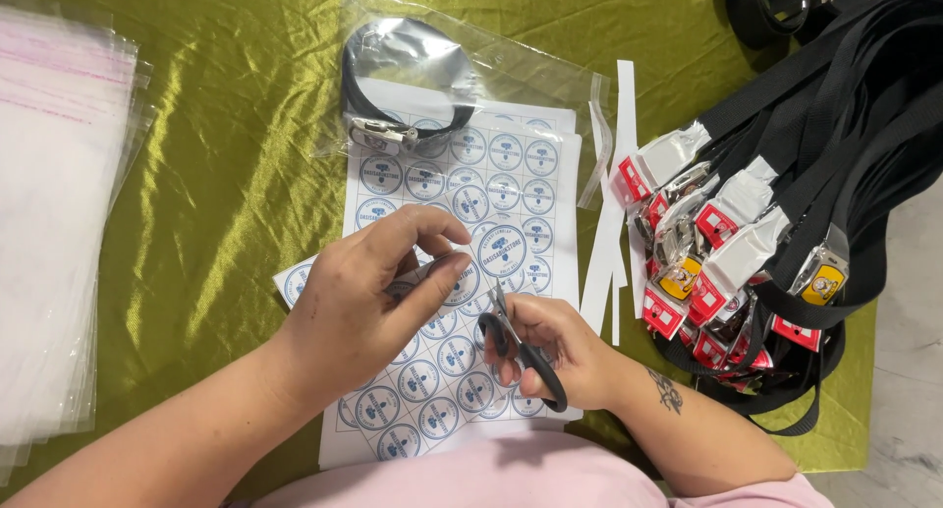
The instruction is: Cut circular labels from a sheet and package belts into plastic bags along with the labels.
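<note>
My left hand (368,297) pinches a small cut-out paper sticker (457,272) with a round blue print, thumb and fingers closed on it above a white sheet of round blue stickers (511,189). My right hand (560,346) holds black-handled scissors (521,346), blades pointing up toward the pinched sticker. Another cut sticker piece (293,280) pokes out left of my left hand. A clear plastic bag (462,71) with a black belt (403,76) inside lies across the top of the sheet.
A stack of clear plastic bags (54,223) lies at the left. A pile of black belts with buckles and red-white tags (776,223) fills the right. White paper strips (614,233) lie beside the sheet. Everything rests on a green satin cloth (226,144).
</note>
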